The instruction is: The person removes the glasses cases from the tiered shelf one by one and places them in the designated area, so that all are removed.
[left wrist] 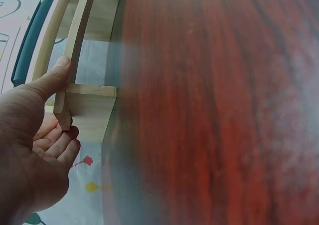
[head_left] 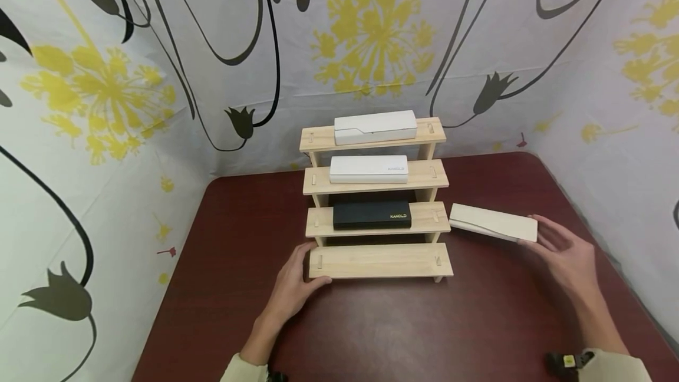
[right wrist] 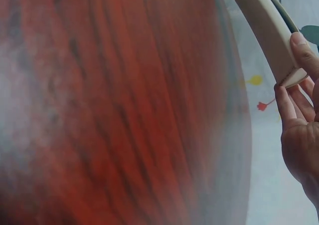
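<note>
A stepped wooden rack (head_left: 379,261) with several shelves stands on the table. My left hand (head_left: 292,285) grips the left end of its lowest shelf, thumb on the front edge; in the left wrist view that thumb (left wrist: 57,73) presses the wooden board (left wrist: 75,50). Right of the rack, my right hand (head_left: 567,252) pinches the right end of a cream glasses case (head_left: 493,223). The right wrist view shows the case (right wrist: 271,35) tilted between thumb and fingers. On the upper shelves lie a white case (head_left: 375,128), another white case (head_left: 368,170) and a black case (head_left: 371,215). The lowest shelf is bare.
The dark red wooden table (head_left: 392,329) has rounded far corners. Pale cloth (head_left: 297,69) with yellow and grey flower prints hangs behind it and along both sides, with the rack's top step close to the back cloth.
</note>
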{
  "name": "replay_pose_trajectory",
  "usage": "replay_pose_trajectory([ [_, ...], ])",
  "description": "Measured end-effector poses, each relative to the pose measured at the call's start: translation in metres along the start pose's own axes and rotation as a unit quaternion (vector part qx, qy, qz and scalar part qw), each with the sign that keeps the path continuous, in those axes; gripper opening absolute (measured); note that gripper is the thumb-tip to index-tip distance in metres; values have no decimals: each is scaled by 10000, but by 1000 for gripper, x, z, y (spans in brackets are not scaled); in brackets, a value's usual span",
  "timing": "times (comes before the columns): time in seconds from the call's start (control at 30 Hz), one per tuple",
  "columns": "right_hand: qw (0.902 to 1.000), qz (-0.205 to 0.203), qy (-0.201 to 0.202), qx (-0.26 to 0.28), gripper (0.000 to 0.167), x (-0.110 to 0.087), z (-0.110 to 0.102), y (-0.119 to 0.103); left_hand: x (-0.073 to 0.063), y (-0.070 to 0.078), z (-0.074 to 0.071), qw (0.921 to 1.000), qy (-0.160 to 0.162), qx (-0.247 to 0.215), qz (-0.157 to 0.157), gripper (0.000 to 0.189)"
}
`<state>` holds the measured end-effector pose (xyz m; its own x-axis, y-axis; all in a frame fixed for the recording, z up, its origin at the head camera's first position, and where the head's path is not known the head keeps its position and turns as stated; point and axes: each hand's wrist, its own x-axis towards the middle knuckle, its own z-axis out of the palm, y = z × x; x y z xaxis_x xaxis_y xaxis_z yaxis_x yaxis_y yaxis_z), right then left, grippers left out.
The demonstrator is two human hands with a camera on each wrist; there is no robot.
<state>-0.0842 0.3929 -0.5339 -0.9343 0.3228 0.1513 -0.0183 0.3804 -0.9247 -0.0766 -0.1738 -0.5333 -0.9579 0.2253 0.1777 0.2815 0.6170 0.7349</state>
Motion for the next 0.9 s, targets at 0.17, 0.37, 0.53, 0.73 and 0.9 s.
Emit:
replay_pose_trajectory([
  [0.17,10000,55,-1,83,67,6,2,8,0,0,0,10000,-1,-30,11,84],
  [0.37,9971,187,-47,739,70,16,5,15,0,0,0,10000,-9,-27,-1,84],
  [0.53,9965,219,-98,795,71,23,6,19,0,0,0,10000,11,11,-6,84],
  [0.73,9964,151,-133,818,72,34,7,26,0,0,0,10000,23,7,-8,84],
  [0.9,9989,191,-209,386,72,38,5,27,0,0,1,10000,14,14,-40,84],
])
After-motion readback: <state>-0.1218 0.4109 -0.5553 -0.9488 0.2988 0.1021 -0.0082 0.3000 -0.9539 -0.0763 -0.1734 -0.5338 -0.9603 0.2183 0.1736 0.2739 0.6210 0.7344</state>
